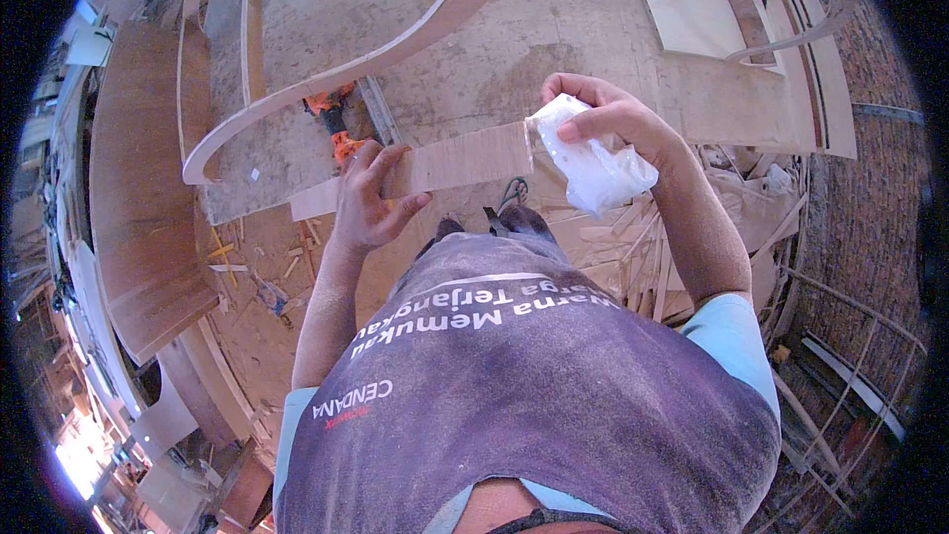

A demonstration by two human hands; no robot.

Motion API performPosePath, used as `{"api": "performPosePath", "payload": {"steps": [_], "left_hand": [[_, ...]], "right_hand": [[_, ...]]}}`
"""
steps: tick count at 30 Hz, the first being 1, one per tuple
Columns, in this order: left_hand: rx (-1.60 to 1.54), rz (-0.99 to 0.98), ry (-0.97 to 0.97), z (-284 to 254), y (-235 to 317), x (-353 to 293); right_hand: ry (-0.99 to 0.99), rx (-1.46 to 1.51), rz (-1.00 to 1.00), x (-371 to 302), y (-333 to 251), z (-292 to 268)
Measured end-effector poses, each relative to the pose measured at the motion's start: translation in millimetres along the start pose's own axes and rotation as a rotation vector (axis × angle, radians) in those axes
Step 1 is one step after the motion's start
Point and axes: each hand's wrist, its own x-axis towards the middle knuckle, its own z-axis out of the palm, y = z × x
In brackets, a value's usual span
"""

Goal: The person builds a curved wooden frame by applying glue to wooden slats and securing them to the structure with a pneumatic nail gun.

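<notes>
Strip of pale wood spans the centre, gripped towards its left end by the left hand. I see the right hand pinching 1 crumpled white bag at the strip's other end. I judge work underway: strip cut, loose; what remains, I cannot tell. Beyond: orange tool, curved wooden frame.

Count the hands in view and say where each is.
2. The left hand grips the plywood strip; the right hand holds a crumpled white plastic bag by the strip's right end. Both are partly visible; no others show.
</notes>
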Motion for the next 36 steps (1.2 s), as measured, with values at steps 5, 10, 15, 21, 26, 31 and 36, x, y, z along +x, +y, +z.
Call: {"api": "performPosePath", "payload": {"steps": [5,10,15,21,26,31,36], "left_hand": [[-0.214,0.094,0.154,-2,-11,-12],[-0.906,-0.171,0.743,-84,-36,-50],[-1.150,-0.069,1.427,-175,-36,-101],[-1.758,-0.086,1.632,-168,-113,-165],[-1.827,-0.080,1.574,-155,-121,-166],[-1.888,-0.011,1.477,-157,-143,-175],[-1.817,-0.053,1.460,-155,-146,-169]], "right_hand": [[0.062,-0.004,-0.050,8,-3,5],[0.130,0.112,-0.148,14,20,8],[0.056,0.117,-0.153,41,36,45],[-0.035,-0.083,-0.172,74,26,122],[-0.255,-0.057,-0.128,83,3,169],[-0.302,-0.119,-0.113,90,1,193],[-0.277,-0.131,-0.155,88,4,205]]}}
